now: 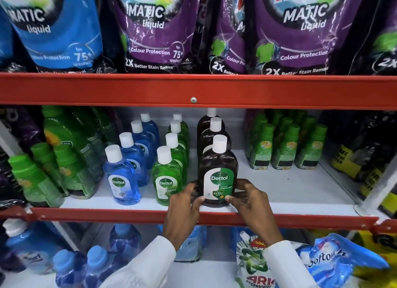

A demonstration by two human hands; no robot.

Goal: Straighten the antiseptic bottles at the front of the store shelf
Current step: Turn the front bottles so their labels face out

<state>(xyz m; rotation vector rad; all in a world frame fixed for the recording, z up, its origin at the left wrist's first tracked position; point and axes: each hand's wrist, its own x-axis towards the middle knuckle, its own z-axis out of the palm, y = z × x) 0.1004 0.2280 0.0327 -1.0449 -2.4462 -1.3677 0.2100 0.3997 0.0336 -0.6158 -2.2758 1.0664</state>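
**Q:** Head view — what is shown, and where is the task's thing?

**A:** Three rows of antiseptic bottles are seen on the white shelf (290,186) behind its red front lip. The front brown bottle (218,171) is stood upright at the shelf's front edge, label outward, and is gripped low on its body by both hands. The left hand (185,204) is clenched onto the bottle's left side, thumb laid on the label's lower corner; the right hand (249,199) is clenched onto the right side in mirror fashion. Neither hand is released. The front green bottle (166,180) is stood just beside the left hand, and the front blue bottle (122,178) further left; both appear slightly tilted, though lens distortion may be responsible.

**Q:** How is the step in hand best done?

**A:** The brown bottle should be turned about its base, not lifted, until the label is squared to the lip and the cap is lined up with the two brown bottles behind. The base should be kept flat on the shelf so that nothing is toppled, and the green neighbour should not be nudged.

**Q:** How are the arms posed?

**A:** Both forearms, in white sleeves, are raised from below across the lip, wrists bent slightly inward, fingers curled round behind the bottle
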